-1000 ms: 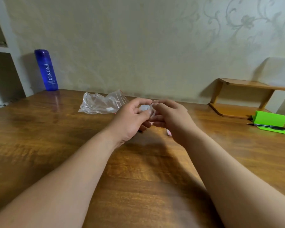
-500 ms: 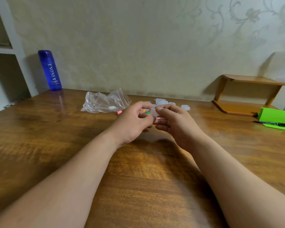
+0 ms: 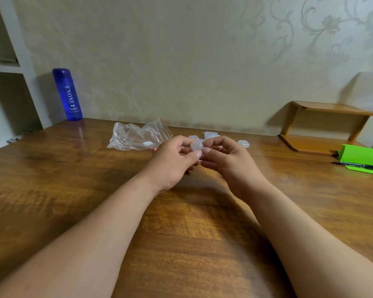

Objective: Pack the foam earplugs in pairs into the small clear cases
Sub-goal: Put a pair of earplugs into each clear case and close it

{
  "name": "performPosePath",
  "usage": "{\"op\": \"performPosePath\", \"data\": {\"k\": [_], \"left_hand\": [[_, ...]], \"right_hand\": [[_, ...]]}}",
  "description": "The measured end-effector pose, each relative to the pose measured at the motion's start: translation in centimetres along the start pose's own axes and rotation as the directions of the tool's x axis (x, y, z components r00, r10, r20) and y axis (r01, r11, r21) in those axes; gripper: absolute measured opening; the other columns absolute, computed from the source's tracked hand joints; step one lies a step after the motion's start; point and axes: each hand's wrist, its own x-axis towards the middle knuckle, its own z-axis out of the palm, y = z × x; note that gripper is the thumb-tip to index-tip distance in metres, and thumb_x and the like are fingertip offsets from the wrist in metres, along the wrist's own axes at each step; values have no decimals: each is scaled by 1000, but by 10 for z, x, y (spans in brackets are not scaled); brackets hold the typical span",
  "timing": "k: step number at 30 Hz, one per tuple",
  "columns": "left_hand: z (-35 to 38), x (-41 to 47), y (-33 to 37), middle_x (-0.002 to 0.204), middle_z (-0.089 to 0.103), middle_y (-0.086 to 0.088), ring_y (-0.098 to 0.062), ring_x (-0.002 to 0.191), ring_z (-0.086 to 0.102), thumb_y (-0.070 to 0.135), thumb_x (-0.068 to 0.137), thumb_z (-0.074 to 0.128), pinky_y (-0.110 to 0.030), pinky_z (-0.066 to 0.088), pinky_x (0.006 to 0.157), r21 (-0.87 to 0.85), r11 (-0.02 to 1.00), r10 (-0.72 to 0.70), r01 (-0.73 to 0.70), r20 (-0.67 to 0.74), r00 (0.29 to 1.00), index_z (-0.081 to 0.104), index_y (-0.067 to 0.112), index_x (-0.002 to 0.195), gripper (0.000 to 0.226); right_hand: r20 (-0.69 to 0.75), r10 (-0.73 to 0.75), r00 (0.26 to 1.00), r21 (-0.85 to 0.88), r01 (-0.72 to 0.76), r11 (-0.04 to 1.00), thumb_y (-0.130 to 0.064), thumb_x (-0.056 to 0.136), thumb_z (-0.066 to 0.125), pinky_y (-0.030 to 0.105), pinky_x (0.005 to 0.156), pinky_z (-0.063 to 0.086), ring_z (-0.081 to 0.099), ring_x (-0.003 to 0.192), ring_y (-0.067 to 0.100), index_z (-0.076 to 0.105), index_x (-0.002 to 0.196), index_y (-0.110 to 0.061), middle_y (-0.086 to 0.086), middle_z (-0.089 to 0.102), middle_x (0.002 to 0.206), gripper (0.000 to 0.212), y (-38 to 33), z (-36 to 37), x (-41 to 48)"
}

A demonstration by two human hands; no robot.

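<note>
On wooden table (image 3: 63, 179): clear cases (image 3: 243, 144), bag (image 3: 136, 137).

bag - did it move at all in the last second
No. The bag sits the same way off to the right of the bottle; the small shift in the picture is the camera's.

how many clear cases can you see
4: one small clear plastic case pinched by left hand and right hand; three lie behind them: left case, middle case, right case. More may hide behind the hands.
</note>
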Motion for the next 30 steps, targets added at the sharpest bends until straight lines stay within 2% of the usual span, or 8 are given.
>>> {"op": "performPosePath", "data": {"k": [3,7,11,17,21,25,28,30], "left_hand": [[1,1,-2,116,75,0,-16,106,75,31,99,73,-49,62,97,61,998,22,-22,-13,1000,66,28,136,37],[3,-1,-1,115,71,4,-16,108,72,28,101,72,-49,62,96,137,988,72,-73,13,997,60,44,143,46],[3,-3,2,113,71,3,-18,108,72,37,101,69,-50,60,99,132,987,86,-91,48,995,58,53,143,46],[3,-4,5,108,72,6,-11,102,69,26,102,71,-41,60,98,130,986,99,-107,64,993,62,44,144,46],[2,-4,7,117,73,11,-2,109,68,24,100,74,-38,59,101,128,989,65,-72,62,996,64,30,138,40],[2,-3,8,114,74,5,-9,108,71,26,102,73,-42,60,102,75,997,30,-34,54,998,69,29,132,31],[3,-2,5,105,76,-13,-31,101,73,21,101,72,-54,60,96,16,1000,4,-5,59,998,71,30,130,31],[3,-2,5,104,76,-19,-37,102,73,16,101,72,-55,61,95,-38,999,-14,16,66,998,71,27,129,31]], "right_hand": [[9,26,1000,18,-26,999,-11,103,68,43,96,62,77,99,30,71,106,-11,15,77,104,5,0,1,-1],[7,72,997,69,-72,995,-20,104,69,41,89,62,75,92,28,68,107,-10,18,74,103,11,-2,0,0],[41,111,993,114,-115,987,-14,102,70,42,91,62,74,90,28,65,109,-6,17,74,99,11,-5,0,-1],[46,141,989,139,-146,979,-17,100,73,46,95,61,74,95,32,63,108,-6,22,72,107,17,-6,-1,0],[9,123,992,29,-123,992,-20,98,76,34,81,60,73,87,21,66,101,-13,14,75,100,13,-6,-3,1],[7,114,993,-4,-114,993,-21,97,78,30,76,57,72,86,17,68,102,-13,11,76,96,14,-5,-3,1],[13,103,995,-21,-103,994,-21,97,77,31,77,56,73,86,16,68,105,-12,10,77,96,15,-3,-2,1],[24,91,996,-33,-90,995,-20,97,78,32,77,56,72,87,17,68,105,-12,11,76,97,15,-2,-2,1]]}}
